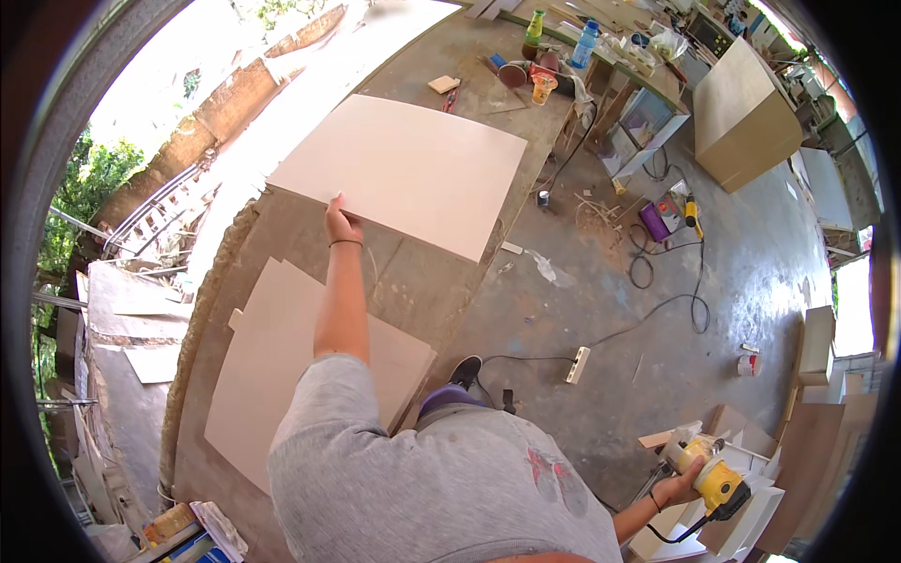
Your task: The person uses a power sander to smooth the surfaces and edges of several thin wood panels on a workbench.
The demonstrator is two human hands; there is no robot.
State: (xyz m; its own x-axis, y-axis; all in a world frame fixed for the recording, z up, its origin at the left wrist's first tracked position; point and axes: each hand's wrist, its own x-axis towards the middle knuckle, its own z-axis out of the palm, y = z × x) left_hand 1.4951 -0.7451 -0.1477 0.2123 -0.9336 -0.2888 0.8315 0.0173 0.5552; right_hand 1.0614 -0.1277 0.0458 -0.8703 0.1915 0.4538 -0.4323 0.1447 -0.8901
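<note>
A large pale board (413, 169) lies flat on the concrete ledge, and my left hand (343, 222) grips its near edge, thumb on top and fingers hidden beneath. Held out low at my right side is a yellow trim router (721, 486), with my right hand (679, 485) wrapped round its body. The router's black cord (671, 539) hangs down beneath it. Closer to me, left of my body, more pale board (272, 366) rests on the same ledge, partly covered by my arm.
A white power strip (578, 365) and trailing black cable (648, 310) lie on the floor. Farther off are a yellow drill (693, 214), a purple box (654, 222) and a large wooden cabinet (746, 117). Bottles and a cup (543, 89) stand beyond the board. White panels (760, 507) sit near the router.
</note>
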